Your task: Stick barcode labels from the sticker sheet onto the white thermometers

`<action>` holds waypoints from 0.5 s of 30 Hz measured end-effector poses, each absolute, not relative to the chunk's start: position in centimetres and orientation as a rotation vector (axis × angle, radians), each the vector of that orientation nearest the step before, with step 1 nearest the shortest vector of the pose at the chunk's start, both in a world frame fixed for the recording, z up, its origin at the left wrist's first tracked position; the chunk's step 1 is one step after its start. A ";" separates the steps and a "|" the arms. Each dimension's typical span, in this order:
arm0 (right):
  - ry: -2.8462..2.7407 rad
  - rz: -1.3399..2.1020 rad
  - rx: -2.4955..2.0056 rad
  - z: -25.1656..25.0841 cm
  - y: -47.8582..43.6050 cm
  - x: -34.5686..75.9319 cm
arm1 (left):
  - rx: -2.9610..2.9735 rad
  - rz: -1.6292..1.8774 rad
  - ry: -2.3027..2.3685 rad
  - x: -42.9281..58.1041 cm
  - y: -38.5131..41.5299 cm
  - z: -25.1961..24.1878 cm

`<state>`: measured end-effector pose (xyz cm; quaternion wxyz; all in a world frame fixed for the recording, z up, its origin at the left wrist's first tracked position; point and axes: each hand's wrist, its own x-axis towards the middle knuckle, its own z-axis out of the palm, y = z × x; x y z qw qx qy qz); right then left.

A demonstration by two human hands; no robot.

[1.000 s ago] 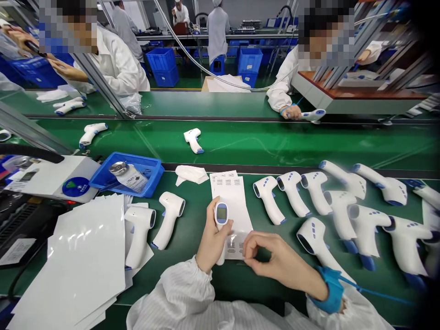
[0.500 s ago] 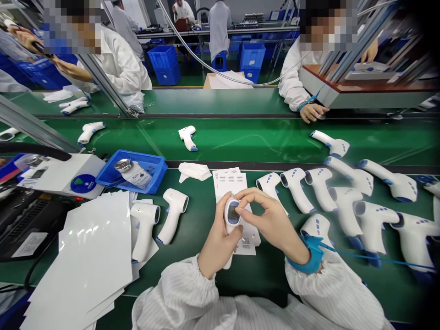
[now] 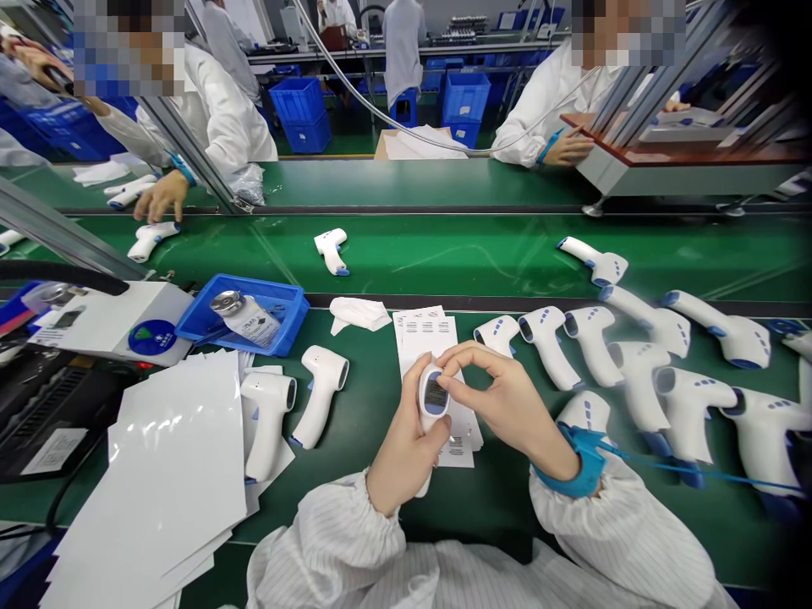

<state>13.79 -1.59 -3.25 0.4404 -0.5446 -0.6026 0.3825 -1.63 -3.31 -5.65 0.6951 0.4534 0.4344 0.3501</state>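
My left hand (image 3: 406,436) is wrapped round a white infrared thermometer (image 3: 433,420), its small screen turned up toward me and its handle pointing down. At the screen's upper right edge, my right hand (image 3: 495,402) has thumb and forefinger pinched together, touching the thermometer. Whatever is between those fingertips is too small to make out. Beneath both hands lie printed label sheets (image 3: 415,334). Two more thermometers stand to the left, the nearer one (image 3: 323,393) beside the sheets. Several thermometers (image 3: 545,342) rest in a group at the right. A blue strap circles my right wrist.
A green conveyor belt (image 3: 431,254) crosses ahead, carrying several thermometers. At the left are a blue tray (image 3: 295,326) with a bottle, a white device (image 3: 120,326) and stacked white sheets (image 3: 171,440). A crumpled white cloth (image 3: 360,314) lies before the belt. Co-workers sit opposite.
Thermometers on the belt have shifted slightly left. The left co-worker's hand now reaches to one there; the right co-worker's hand has drawn back to the brown-topped stand. My hands keep nearly the same pose.
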 end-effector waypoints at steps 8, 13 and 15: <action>-1.506 0.925 -1.336 -3.2 -1.6 13.8 | 0.954 0.776 0.969 -1.6 -3.2 -5.1; -1.529 0.909 -1.323 -3.1 -1.6 13.8 | 0.990 0.636 0.915 -1.9 -3.0 -4.2; -1.533 0.903 -1.322 -3.0 -1.6 13.8 | 1.021 0.665 0.921 -2.0 -3.0 -4.1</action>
